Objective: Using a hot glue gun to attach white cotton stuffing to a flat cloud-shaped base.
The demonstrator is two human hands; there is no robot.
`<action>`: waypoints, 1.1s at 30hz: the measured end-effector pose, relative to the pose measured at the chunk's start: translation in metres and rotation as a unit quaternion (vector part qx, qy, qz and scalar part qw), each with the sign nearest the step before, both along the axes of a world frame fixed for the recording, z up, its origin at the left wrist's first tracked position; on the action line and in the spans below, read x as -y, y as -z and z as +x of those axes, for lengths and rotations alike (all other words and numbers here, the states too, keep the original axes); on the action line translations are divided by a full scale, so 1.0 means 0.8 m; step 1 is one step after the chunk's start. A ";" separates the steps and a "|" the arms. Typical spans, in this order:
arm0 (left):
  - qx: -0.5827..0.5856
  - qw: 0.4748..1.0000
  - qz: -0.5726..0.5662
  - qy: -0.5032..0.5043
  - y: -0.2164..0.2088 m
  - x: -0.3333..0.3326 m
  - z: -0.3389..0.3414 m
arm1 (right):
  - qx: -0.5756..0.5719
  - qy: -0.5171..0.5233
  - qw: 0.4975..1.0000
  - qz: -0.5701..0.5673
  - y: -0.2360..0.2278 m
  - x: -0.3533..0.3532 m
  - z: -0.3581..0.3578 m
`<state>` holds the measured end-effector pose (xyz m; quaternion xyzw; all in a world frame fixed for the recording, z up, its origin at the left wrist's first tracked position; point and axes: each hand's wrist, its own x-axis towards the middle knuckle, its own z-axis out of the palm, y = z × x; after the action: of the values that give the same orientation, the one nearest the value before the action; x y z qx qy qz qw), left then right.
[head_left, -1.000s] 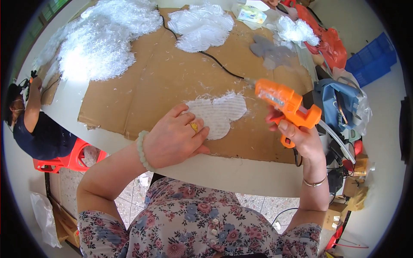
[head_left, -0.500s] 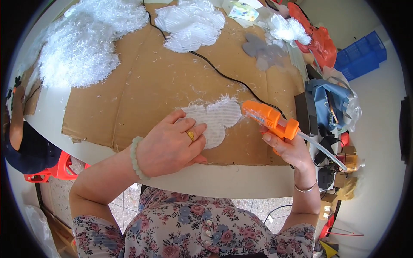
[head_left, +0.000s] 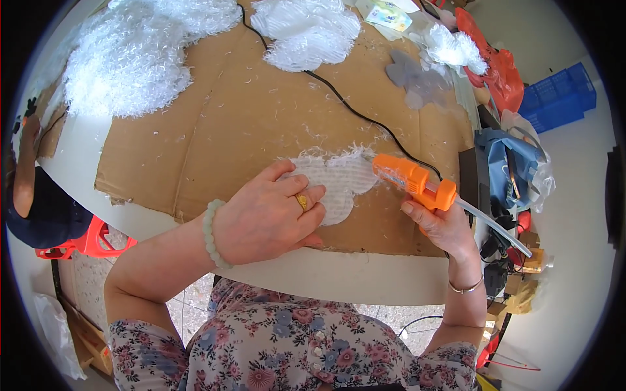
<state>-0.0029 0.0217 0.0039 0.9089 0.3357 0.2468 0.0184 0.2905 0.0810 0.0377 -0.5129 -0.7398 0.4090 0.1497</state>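
A white, striped, cloud-shaped fabric piece [head_left: 330, 186] with a fringe of white shreds along its far edge lies near the front of the cardboard. My left hand [head_left: 270, 208] is closed over its left end, fingers pressed on top and thumb at the near side. The part beneath the fingers is hidden. In my right hand [head_left: 438, 221] is an orange hot glue gun [head_left: 401, 171], a pale glue stick [head_left: 493, 227] jutting from its back. The gun points left, with its front end at the piece's right edge; the nozzle tip is hard to make out.
A brown cardboard sheet [head_left: 228, 143] covers the white table [head_left: 287, 277]. A black cord [head_left: 365, 119] runs across it. Fluffy white heaps [head_left: 124, 65] and stacked white pieces [head_left: 306, 39] sit at the back. Grey cutouts [head_left: 417, 78] lie far right. Another person's arm [head_left: 25, 169] shows at left.
The whole view has shifted slightly, so background things sit a little further right and higher. The glue gun stays at the piece's right edge, and my left hand still presses the piece.
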 end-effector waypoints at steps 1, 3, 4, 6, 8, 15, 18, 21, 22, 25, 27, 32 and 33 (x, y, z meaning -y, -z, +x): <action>0.002 1.000 0.002 0.000 0.000 0.000 0.000 | 0.000 -0.001 1.000 -0.001 0.000 0.000 -0.001; 0.004 1.000 0.002 -0.001 0.001 0.000 0.000 | 0.007 0.007 1.000 -0.004 -0.002 -0.001 -0.004; 0.004 1.000 0.003 0.000 0.000 -0.001 -0.001 | 0.007 0.006 1.000 -0.005 -0.003 -0.002 -0.004; 0.005 1.000 0.003 0.000 0.000 -0.001 -0.001 | 0.016 -0.011 1.000 0.015 -0.005 -0.003 -0.005; 0.009 1.000 0.002 0.002 0.000 -0.002 -0.001 | 0.016 -0.010 1.000 0.008 -0.006 -0.004 -0.005; -0.007 0.999 -0.042 0.006 -0.002 -0.001 -0.006 | 0.031 -0.017 0.999 -0.007 -0.009 -0.004 -0.010; -0.004 0.999 -0.036 0.006 0.000 -0.001 -0.006 | 0.016 -0.044 0.997 0.054 -0.007 -0.006 -0.016; 0.001 0.999 -0.041 0.011 0.000 -0.002 -0.007 | 0.013 -0.051 0.998 0.043 -0.009 -0.007 -0.020; 0.003 0.999 -0.040 0.013 0.001 -0.002 -0.007 | 0.014 -0.052 0.998 0.043 -0.010 -0.008 -0.023; 0.003 0.999 -0.041 0.014 0.001 -0.003 -0.008 | 0.020 -0.054 0.997 0.042 -0.016 -0.007 -0.029; 0.002 0.999 -0.044 0.015 0.000 -0.002 -0.008 | 0.030 -0.065 0.997 0.030 -0.021 -0.008 -0.034; 0.006 0.999 -0.050 0.015 0.001 -0.003 -0.009 | 0.069 -0.086 0.994 0.019 -0.029 -0.009 -0.040; 0.007 0.999 -0.050 0.016 0.001 -0.003 -0.009 | 0.085 -0.088 0.992 0.021 -0.030 -0.009 -0.040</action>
<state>-0.0101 0.0239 0.0033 0.9103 0.3333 0.2353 0.0699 0.2582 0.0883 0.0615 -0.4757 -0.8003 0.3600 0.0605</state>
